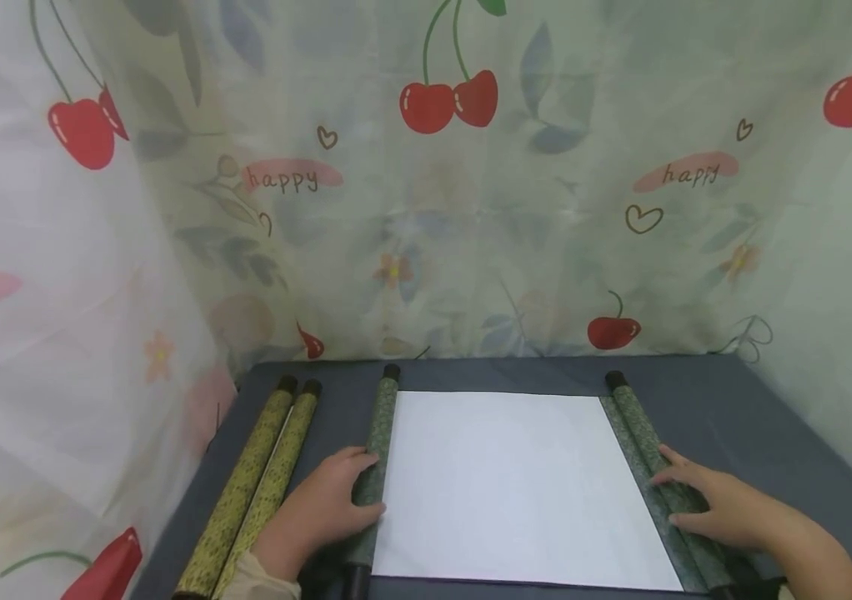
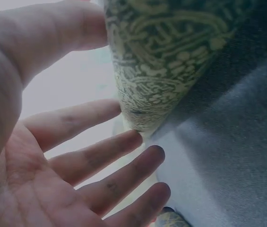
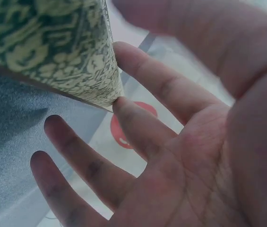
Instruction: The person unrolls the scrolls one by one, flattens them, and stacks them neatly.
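In the head view, a partly unrolled scroll lies on the table, its white sheet (image 1: 516,483) between a left roll (image 1: 383,417) and a right roll (image 1: 636,417). Both rolls have green patterned backing and dark end knobs. My left hand (image 1: 324,504) rests on the left roll, thumb and index fingertips on it. Across the sheet, my right hand (image 1: 719,500) touches the right roll the same way. Patterned backing (image 2: 157,56) fills the top of the left wrist view, beside fairly straight, spread fingers. The right wrist view has similar backing (image 3: 62,52) against the spread fingertips.
Left of the scroll, two yellow-green rolls (image 1: 246,492) with dark ends lie side by side. A dark grey cloth (image 1: 501,375) covers the table. Fabric curtains (image 1: 456,233) printed with cherries hang behind and at both sides.
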Motion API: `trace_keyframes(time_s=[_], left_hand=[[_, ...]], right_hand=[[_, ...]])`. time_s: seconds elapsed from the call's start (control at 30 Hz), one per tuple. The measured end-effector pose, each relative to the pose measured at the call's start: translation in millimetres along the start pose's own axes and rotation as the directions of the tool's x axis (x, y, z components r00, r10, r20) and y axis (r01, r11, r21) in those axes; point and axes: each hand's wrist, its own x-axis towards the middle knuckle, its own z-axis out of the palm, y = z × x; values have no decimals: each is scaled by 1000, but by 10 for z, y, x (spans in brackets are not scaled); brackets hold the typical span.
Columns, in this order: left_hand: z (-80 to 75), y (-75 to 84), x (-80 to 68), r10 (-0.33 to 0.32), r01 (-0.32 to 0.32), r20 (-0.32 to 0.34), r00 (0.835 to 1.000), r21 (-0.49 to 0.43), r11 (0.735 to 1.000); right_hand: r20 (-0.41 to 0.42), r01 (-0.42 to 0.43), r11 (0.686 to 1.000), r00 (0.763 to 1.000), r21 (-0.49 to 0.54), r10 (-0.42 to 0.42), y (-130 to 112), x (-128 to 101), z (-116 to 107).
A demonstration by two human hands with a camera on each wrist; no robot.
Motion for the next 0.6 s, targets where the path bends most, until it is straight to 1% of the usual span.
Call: trace_keyframes(time_s=[0.13,0.27,0.37,0.47,0.6], left_hand=[[-6,-35,-21,31,-30,8,999,-28,999],[-8,-83,-10,80,-77,56,995,-62,995],[-12,-116,7,102,-95,89,991,-78,992],[-11,-154,7,97,-91,101,990,-60,994],[-37,-187,-22,59,-56,95,994,-38,998]], right_hand=[[-5,7,1000,1000,21,-7,16,-27,-12],[5,-3,1000,1000,28,3,31,-28,-9],[2,-12,999,1000,35,12,43,-28,-1],[3,-15,999,1000,47,15,50,-28,11],[10,-38,997,999,64,37,55,-23,15]])
